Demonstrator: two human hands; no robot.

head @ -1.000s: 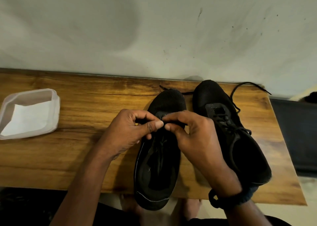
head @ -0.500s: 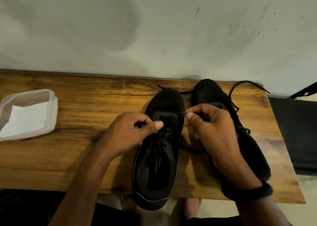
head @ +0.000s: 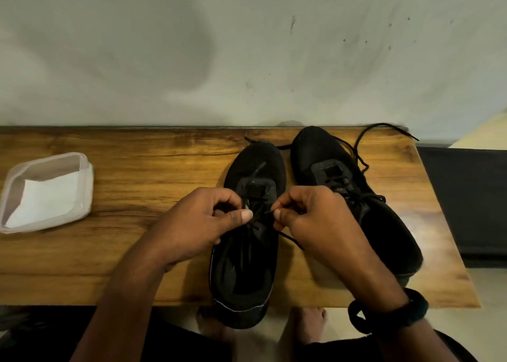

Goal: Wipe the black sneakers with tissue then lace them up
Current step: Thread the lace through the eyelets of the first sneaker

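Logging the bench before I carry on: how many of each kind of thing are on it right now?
Sneaker: 2
Lace: 2, one per sneaker
Tub: 1
Tissue: 1 visible, in the tub
Total: 6

Our forearms (head: 131,279) reach forward side by side. Our left grip (head: 208,224) and our right grip (head: 315,219) are both curled, knuckles up, each pinching a black lace (head: 288,238) between thumb and forefinger.
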